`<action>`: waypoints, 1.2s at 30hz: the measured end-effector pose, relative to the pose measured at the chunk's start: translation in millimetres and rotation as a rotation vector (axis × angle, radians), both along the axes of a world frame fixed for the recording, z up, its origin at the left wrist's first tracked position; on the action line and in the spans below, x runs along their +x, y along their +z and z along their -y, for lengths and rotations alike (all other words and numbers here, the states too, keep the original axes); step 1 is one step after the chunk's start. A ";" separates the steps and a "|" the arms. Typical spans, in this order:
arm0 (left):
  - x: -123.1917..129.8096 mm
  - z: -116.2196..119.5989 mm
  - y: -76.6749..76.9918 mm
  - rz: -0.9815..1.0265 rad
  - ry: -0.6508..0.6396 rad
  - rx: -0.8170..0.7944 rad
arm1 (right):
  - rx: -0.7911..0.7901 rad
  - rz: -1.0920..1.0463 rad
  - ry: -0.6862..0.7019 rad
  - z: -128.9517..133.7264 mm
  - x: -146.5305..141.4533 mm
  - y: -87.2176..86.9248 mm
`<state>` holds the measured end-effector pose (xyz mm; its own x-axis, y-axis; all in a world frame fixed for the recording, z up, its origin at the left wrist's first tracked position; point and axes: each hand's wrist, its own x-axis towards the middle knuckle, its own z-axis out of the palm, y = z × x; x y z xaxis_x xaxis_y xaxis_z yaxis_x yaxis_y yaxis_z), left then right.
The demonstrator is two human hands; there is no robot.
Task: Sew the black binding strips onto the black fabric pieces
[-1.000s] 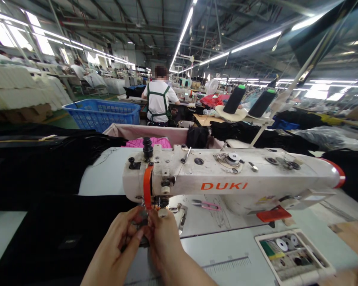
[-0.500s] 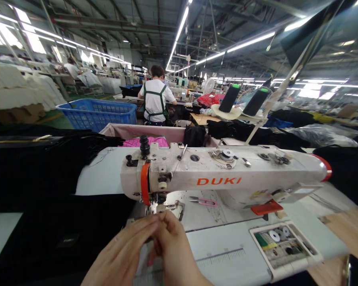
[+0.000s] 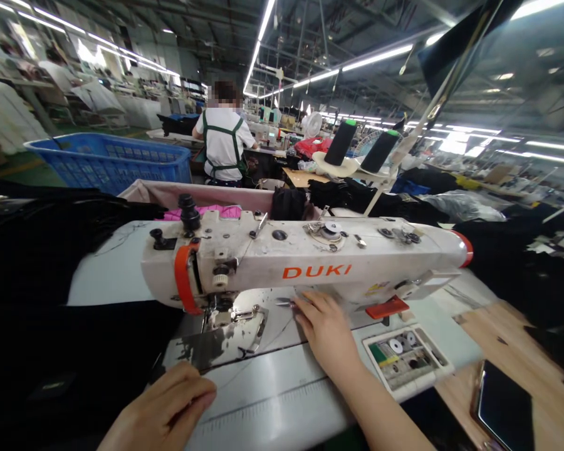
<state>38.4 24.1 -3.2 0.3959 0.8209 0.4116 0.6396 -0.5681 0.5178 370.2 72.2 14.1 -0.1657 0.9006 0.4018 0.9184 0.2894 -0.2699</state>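
Metal tips of the thread snips [image 3: 284, 303] poke out at nine o'clock from the right hand [image 3: 326, 329], whose fingers cover the rest; whether they clasp it I cannot tell. Left hand [image 3: 162, 413], at seven o'clock, is loosely curled, empty, on the table [image 3: 272, 388] below the sewing machine [image 3: 305, 257]
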 end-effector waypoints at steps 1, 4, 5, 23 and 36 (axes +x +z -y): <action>1.8 1.3 2.6 0.006 0.011 -0.019 | -0.010 0.031 0.013 -7.8 -1.4 -2.3; 2.1 4.8 7.6 -0.019 0.080 -0.001 | -0.020 0.026 -0.012 -18.4 -5.1 -6.2; 0.5 5.8 7.7 -0.040 0.112 0.022 | -0.016 0.012 -0.031 -17.3 -6.0 -5.8; -5.7 13.5 8.9 -0.137 0.015 0.152 | -0.261 0.051 0.333 57.5 -100.2 36.2; 0.7 -81.3 61.0 -0.318 0.259 -0.319 | -0.011 0.143 -0.022 -5.7 -7.2 13.3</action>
<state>39.1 105.4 57.8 0.2281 0.9735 0.0171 0.8921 -0.2161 0.3968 363.0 78.0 27.4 -0.2003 0.9088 0.3661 0.9538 0.2663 -0.1392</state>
